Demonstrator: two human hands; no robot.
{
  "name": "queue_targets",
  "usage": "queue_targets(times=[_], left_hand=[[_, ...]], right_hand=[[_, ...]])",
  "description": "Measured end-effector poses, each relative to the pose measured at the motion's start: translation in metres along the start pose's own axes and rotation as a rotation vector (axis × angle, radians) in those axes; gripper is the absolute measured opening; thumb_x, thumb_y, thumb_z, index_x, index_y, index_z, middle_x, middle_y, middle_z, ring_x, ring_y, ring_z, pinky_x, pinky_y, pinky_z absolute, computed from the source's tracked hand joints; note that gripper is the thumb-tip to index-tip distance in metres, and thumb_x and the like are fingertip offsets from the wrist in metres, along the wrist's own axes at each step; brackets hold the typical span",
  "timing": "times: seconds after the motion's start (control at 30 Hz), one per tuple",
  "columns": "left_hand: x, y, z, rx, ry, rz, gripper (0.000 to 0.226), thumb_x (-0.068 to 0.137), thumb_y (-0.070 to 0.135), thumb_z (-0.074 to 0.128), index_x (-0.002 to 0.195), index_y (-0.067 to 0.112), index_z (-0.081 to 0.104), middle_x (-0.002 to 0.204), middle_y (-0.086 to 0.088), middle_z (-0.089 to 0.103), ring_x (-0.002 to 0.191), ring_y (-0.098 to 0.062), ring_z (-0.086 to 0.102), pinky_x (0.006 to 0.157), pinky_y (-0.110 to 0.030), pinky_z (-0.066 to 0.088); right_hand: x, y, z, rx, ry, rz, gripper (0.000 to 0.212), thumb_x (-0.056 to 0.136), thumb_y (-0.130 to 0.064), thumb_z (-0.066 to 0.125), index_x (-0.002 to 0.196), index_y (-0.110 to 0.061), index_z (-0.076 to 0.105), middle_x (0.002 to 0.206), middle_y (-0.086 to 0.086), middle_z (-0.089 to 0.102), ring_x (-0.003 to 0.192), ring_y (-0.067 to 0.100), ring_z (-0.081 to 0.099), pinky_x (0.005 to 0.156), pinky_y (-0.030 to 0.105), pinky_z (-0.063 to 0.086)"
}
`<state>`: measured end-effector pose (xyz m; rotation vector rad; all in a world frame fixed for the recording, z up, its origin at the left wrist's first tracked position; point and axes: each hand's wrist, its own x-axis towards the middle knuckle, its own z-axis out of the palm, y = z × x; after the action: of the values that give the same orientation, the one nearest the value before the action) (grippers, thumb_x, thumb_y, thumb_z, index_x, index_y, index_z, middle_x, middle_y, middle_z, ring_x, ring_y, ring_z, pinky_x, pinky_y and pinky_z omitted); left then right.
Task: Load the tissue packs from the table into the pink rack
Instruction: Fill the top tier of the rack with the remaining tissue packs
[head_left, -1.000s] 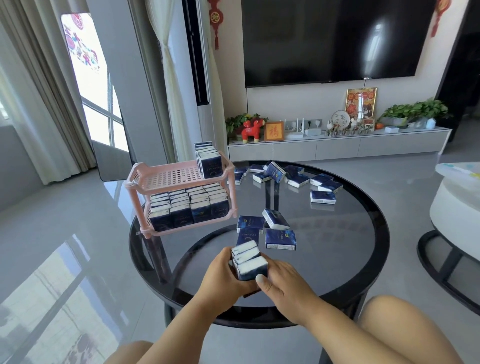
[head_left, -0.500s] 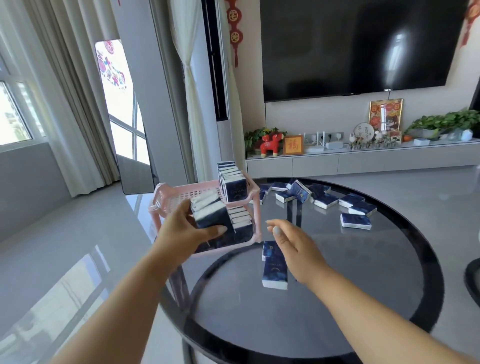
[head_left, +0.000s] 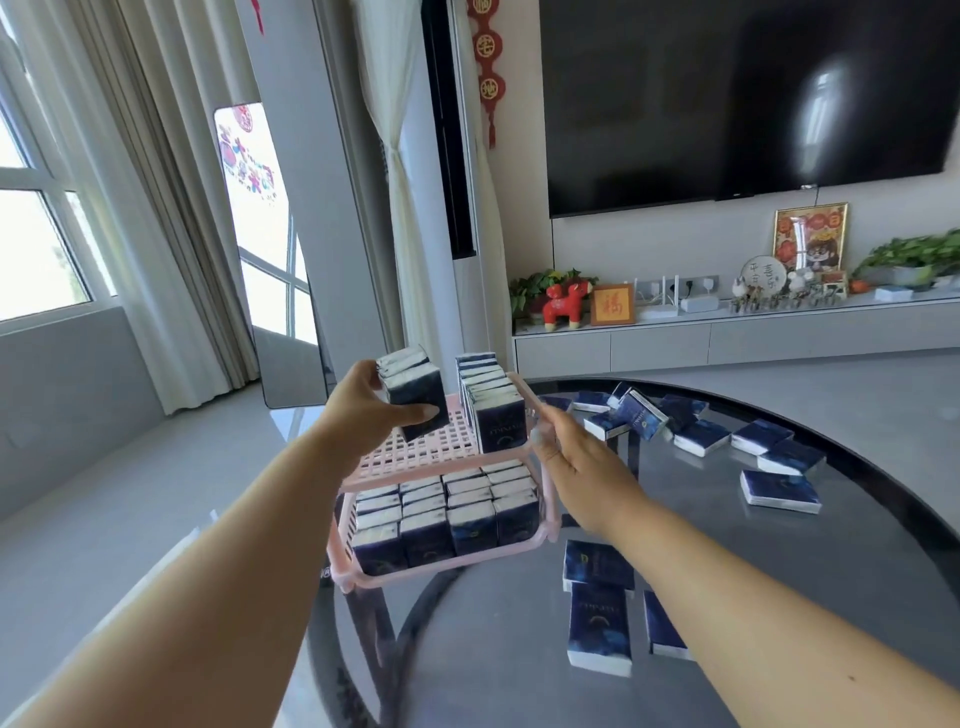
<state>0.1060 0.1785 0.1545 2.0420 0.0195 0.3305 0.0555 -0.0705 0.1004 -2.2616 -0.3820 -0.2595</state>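
The pink two-tier rack (head_left: 415, 457) stands at the left edge of the round glass table (head_left: 810, 587). My left hand (head_left: 358, 410) grips a small stack of dark blue tissue packs (head_left: 413, 395) just above the top shelf's bare grid, left of an upright row of packs (head_left: 493, 410). My right hand (head_left: 582, 467) is relaxed and holds nothing, its fingertips at the right rim of the top shelf. Rows of packs (head_left: 447, 514) fill the lower shelf. Loose packs lie on the table near me (head_left: 597, 629) and farther back (head_left: 701, 436).
A grey TV cabinet (head_left: 727, 343) with ornaments and plants runs along the far wall under a large television (head_left: 727, 104). A tall white air conditioner (head_left: 447, 182) and curtains stand behind the rack. Grey floor lies to the left of the table.
My left hand has lifted the stack from in front of the rack up over the top shelf. My right hand has moved from above the table to the rack's right rim.
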Motion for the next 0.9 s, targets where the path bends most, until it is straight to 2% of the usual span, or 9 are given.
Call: queue_targets(times=[0.07, 0.17, 0.33, 0.57, 0.7, 0.8, 0.9], left_hand=[[0.014, -0.004, 0.007, -0.002, -0.032, -0.032, 0.072, 0.057, 0.019, 0.092, 0.116, 0.017, 0.052, 0.112, -0.003, 0.063, 0.099, -0.023, 0.062, 0.09, -0.043, 0.051], [0.03, -0.009, 0.018, -0.034, -0.074, -0.075, 0.069, 0.06, 0.013, 0.091, 0.117, 0.014, 0.052, 0.114, -0.005, 0.062, 0.097, -0.023, 0.062, 0.077, -0.032, 0.049], [0.049, -0.015, 0.03, -0.068, -0.141, -0.13, 0.069, 0.065, 0.004, 0.086, 0.124, 0.012, 0.05, 0.119, -0.005, 0.06, 0.091, -0.017, 0.058, 0.068, -0.024, 0.045], [0.064, -0.023, 0.038, -0.095, -0.226, -0.202, 0.072, 0.068, -0.001, 0.083, 0.129, 0.017, 0.048, 0.12, -0.005, 0.06, 0.091, -0.018, 0.06, 0.065, -0.027, 0.047], [0.071, -0.025, 0.041, -0.099, -0.254, -0.202, 0.07, 0.069, -0.005, 0.08, 0.128, 0.016, 0.048, 0.12, -0.008, 0.06, 0.088, -0.019, 0.062, 0.058, -0.024, 0.046], [0.076, -0.028, 0.041, -0.055, -0.305, -0.187, 0.073, 0.07, -0.003, 0.081, 0.13, 0.019, 0.047, 0.121, -0.007, 0.06, 0.092, -0.021, 0.061, 0.064, -0.026, 0.047], [0.081, -0.033, 0.043, 0.033, -0.317, -0.156, 0.076, 0.068, 0.005, 0.084, 0.131, 0.021, 0.045, 0.115, -0.005, 0.06, 0.098, -0.023, 0.059, 0.082, -0.034, 0.051]], right_hand=[[0.002, 0.004, 0.003, -0.045, 0.035, -0.016, 0.065, 0.089, -0.062, 0.014, 0.148, -0.036, 0.016, 0.142, -0.009, 0.043, 0.129, 0.014, 0.041, 0.093, 0.026, 0.03], [0.005, 0.009, 0.004, -0.071, 0.043, -0.036, 0.07, 0.085, -0.064, 0.013, 0.148, -0.034, 0.018, 0.146, -0.011, 0.039, 0.131, 0.012, 0.038, 0.091, 0.023, 0.028], [0.006, 0.021, 0.006, -0.093, 0.028, -0.071, 0.077, 0.082, -0.069, 0.011, 0.149, -0.031, 0.017, 0.154, -0.01, 0.027, 0.139, 0.009, 0.026, 0.106, 0.024, 0.023], [0.007, 0.028, 0.008, -0.123, 0.041, -0.091, 0.099, 0.067, -0.086, -0.006, 0.148, -0.033, 0.015, 0.154, -0.013, 0.025, 0.139, 0.005, 0.023, 0.103, 0.014, 0.016], [0.008, 0.029, 0.008, -0.131, 0.048, -0.097, 0.097, 0.068, -0.086, -0.006, 0.148, -0.034, 0.014, 0.154, -0.014, 0.024, 0.139, 0.003, 0.022, 0.101, 0.012, 0.013], [0.007, 0.028, 0.008, -0.141, 0.039, -0.098, 0.097, 0.068, -0.085, -0.005, 0.148, -0.034, 0.013, 0.154, -0.014, 0.023, 0.139, 0.002, 0.02, 0.102, 0.011, 0.012], [0.009, 0.029, 0.007, -0.154, 0.039, -0.104, 0.091, 0.072, -0.081, 0.001, 0.148, -0.033, 0.015, 0.154, -0.014, 0.025, 0.139, 0.003, 0.021, 0.104, 0.013, 0.013]])
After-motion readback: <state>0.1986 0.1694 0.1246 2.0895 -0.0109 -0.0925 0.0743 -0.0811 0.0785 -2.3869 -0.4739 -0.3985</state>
